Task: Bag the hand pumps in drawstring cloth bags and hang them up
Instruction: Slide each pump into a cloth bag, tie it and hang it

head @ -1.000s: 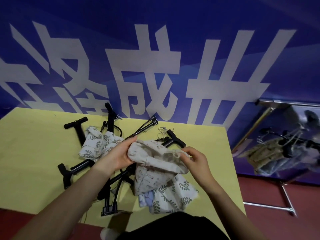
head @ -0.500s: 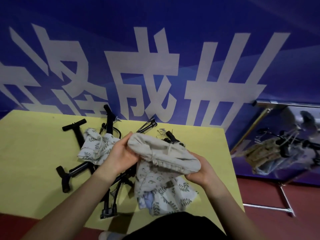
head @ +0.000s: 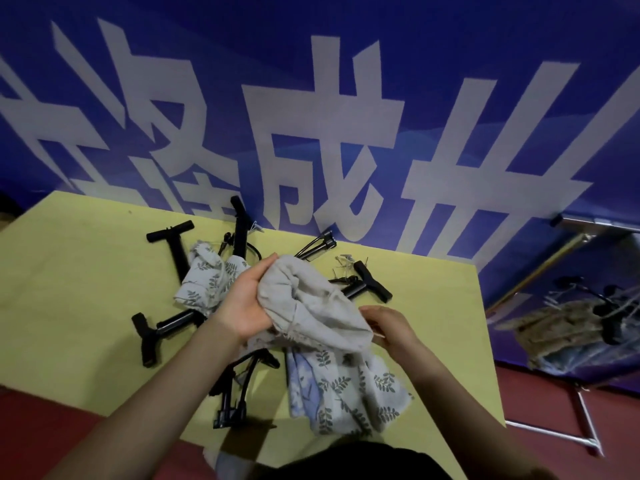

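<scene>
Head view: both hands are holding a plain beige cloth bag (head: 311,306) just above the middle of the yellow counter (head: 69,271). The left hand (head: 247,303) is gripping the bag's far-left end, fingers curled round the fabric. The right hand (head: 389,327) is pinching its near-right edge, where the gathered mouth seems to be.

The hand pumps (head: 173,322) are lying in a loose black heap on the counter, directly under and left of the bag, their long axes crossing at several angles. The left hand is sitting nearer to them; one pump handle (head: 372,285) is poking out on the far right. Leaf-print bags (head: 346,386) are lying near, under the right wrist. Filled bags are hanging on a rack (head: 571,327), far right.
</scene>
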### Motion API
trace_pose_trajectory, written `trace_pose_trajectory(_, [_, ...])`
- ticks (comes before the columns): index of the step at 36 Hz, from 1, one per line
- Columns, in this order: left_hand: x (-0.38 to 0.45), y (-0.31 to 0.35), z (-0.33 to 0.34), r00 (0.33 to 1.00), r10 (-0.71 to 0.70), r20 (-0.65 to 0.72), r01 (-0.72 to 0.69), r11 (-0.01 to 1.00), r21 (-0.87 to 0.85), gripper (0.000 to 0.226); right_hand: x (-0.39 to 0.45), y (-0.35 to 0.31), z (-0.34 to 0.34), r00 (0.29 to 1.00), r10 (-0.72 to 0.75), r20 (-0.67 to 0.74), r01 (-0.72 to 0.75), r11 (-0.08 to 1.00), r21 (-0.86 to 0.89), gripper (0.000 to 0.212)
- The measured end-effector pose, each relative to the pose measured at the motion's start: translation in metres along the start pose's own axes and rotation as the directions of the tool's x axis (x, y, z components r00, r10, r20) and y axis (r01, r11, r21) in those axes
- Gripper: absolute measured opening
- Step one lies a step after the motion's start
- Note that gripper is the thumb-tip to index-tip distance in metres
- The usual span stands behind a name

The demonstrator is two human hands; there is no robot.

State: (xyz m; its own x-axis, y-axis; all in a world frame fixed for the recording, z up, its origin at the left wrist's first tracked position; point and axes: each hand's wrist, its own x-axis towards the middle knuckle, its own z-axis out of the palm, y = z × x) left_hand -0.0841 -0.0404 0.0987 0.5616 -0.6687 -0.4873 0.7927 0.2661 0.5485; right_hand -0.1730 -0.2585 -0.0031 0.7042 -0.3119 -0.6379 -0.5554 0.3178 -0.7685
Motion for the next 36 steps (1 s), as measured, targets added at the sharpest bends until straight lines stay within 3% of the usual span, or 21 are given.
trace_pose_trajectory(2, [0.005,0.01,-0.008,0.999,0.033,-0.029,-0.034,0.999,-0.02,0.054,0.011,-0.011,0.001,0.995,-0.056,-0.088,0.048,0.995,-0.09,0.006])
trace_pose_trajectory(4, [0.009,0.021,-0.013,0.998,0.043,-0.044,-0.044,0.998,-0.042,0.035,0.029,-0.021,0.003,0.984,-0.137,-0.115,0.117,0.979,-0.167,0.007])
trace_pose_trajectory(6, [0.016,0.028,-0.02,0.998,0.043,-0.045,-0.046,0.997,-0.069,0.041,0.045,-0.028,0.004,0.97,-0.203,-0.135,0.165,0.955,-0.248,0.008])
trace_pose_trajectory(8, [0.025,0.031,-0.025,0.99,0.059,-0.124,-0.065,0.997,-0.04,0.033,0.064,-0.036,0.006,0.957,-0.244,-0.154,0.184,0.927,-0.327,0.012])
trace_pose_trajectory(9, [0.034,0.031,-0.032,0.983,0.076,-0.168,-0.08,0.997,-0.02,0.044,0.074,-0.039,0.008,0.952,-0.26,-0.163,0.186,0.912,-0.365,0.016])
trace_pose_trajectory(10, [0.04,0.031,-0.032,0.977,0.078,-0.198,-0.07,0.997,0.045,0.048,0.085,-0.041,0.009,0.948,-0.267,-0.171,0.177,0.894,-0.411,0.021])
trace_pose_trajectory(13, [0.058,0.026,-0.043,0.943,0.109,-0.315,0.008,0.937,0.35,0.021,0.115,-0.047,0.008,0.941,-0.269,-0.207,0.135,0.855,-0.5,0.02])
trace_pose_trajectory(15, [0.071,0.019,-0.052,0.935,0.056,-0.35,0.111,0.891,0.44,0.024,0.13,-0.051,0.005,0.931,-0.26,-0.258,0.093,0.85,-0.518,0.015])
trace_pose_trajectory(20, [0.098,-0.003,-0.062,0.914,-0.085,-0.396,0.272,0.853,0.445,0.028,0.168,-0.06,-0.009,0.912,-0.229,-0.339,-0.012,0.812,-0.583,0.024])
trace_pose_trajectory(27, [0.136,-0.021,-0.086,0.804,-0.069,-0.59,0.395,0.804,0.445,0.073,0.206,-0.068,-0.004,0.926,-0.212,-0.314,-0.062,0.732,-0.678,0.024])
trace_pose_trajectory(31, [0.147,-0.022,-0.077,0.771,-0.041,-0.635,0.4,0.808,0.433,0.034,0.221,-0.065,0.001,0.931,-0.176,-0.318,-0.127,0.661,-0.739,0.024])
trace_pose_trajectory(36, [0.158,-0.021,-0.083,0.759,-0.047,-0.649,0.419,0.799,0.432,0.038,0.23,-0.058,0.001,0.916,-0.162,-0.368,-0.201,0.609,-0.768,0.02])
